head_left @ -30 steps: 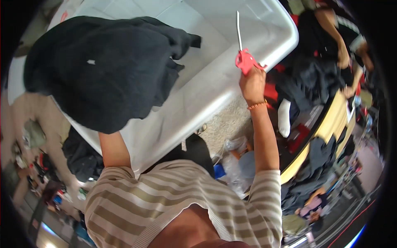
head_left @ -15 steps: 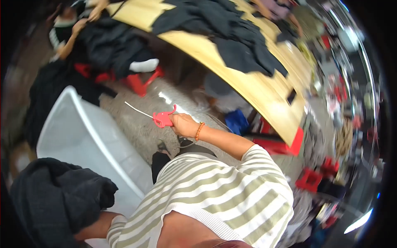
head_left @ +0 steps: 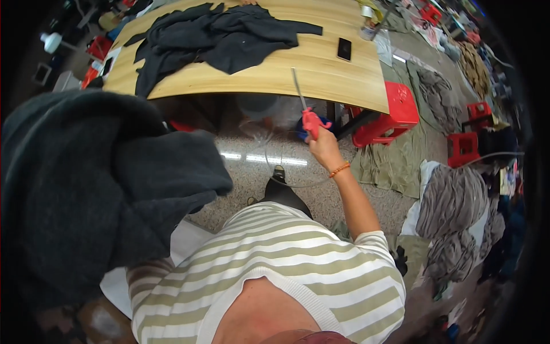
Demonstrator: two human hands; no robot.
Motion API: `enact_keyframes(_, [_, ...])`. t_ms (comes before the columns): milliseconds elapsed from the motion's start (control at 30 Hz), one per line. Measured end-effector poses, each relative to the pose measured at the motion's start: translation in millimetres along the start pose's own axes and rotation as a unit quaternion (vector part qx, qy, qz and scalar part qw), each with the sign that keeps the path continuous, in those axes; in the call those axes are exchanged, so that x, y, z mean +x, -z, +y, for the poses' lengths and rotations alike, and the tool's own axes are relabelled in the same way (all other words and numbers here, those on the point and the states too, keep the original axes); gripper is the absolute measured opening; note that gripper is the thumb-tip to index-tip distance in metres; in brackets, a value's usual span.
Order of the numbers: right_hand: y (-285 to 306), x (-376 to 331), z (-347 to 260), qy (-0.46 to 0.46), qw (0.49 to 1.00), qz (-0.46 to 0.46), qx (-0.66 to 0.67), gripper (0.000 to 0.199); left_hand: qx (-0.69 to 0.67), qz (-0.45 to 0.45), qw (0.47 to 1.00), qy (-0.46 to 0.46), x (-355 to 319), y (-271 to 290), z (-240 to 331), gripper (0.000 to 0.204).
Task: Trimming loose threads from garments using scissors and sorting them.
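Note:
My right hand [head_left: 325,146] is closed round a red air blow gun [head_left: 312,121]. Its thin metal nozzle [head_left: 299,89] points away from me, over the near edge of the table. A clear hose [head_left: 268,163] loops below that hand. On my left, a large dark grey garment [head_left: 69,178] lies bunched over my left arm. The cloth covers my left hand, so its fingers do not show.
Dark garments [head_left: 229,37] are spread on the wooden table [head_left: 338,86] ahead, beside a phone [head_left: 344,49]. A red stool [head_left: 395,112] stands at the table's right corner. Piled grey cloth [head_left: 452,200] lies on the floor at right. Part of a white bin [head_left: 186,241] shows under the garment.
My view has swung round to face the table. The blow gun has moved right and now points ahead instead of left. The dark garment has been raised from the bin's side.

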State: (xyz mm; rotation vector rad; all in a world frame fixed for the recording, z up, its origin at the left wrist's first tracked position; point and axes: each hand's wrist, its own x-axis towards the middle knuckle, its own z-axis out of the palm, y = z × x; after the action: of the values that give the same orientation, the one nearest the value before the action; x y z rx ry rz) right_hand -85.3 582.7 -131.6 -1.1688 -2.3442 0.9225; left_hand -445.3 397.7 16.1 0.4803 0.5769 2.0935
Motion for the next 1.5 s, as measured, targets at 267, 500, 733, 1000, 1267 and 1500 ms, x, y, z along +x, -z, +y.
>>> enact_keyframes(267, [115.3,19.6,122.8,-0.109,0.984,0.091,-0.107,0.022,0.051,-0.052,0.997,0.025,102.5,-83.0,-90.5,0.043])
enact_keyframes(500, [178.6,64.9,192.7,-0.14,0.98,0.1,-0.1,0.023,0.098,-0.031,0.994,0.028,179.2,-125.5,-146.1,0.042])
enact_keyframes(733, [206.3,83.7,217.5,-0.141,0.982,0.078,-0.094,0.02,0.134,0.02,0.991,0.014,212.2,-131.9,-175.4,0.041])
enact_keyframes(1000, [198.6,102.7,224.8,-0.138,0.988,0.041,-0.058,0.021,0.188,0.048,0.981,0.003,241.0,-144.7,-181.4,0.039])
enact_keyframes(1267, [185.5,144.4,213.7,-0.195,0.975,-0.003,-0.11,0.025,0.221,0.052,0.974,-0.001,293.5,-135.1,-184.7,0.038])
enact_keyframes(1500, [157.8,226.9,212.5,-0.185,0.973,0.031,-0.136,0.029,0.322,0.092,0.942,0.02,338.6,-45.7,-183.1,0.031])
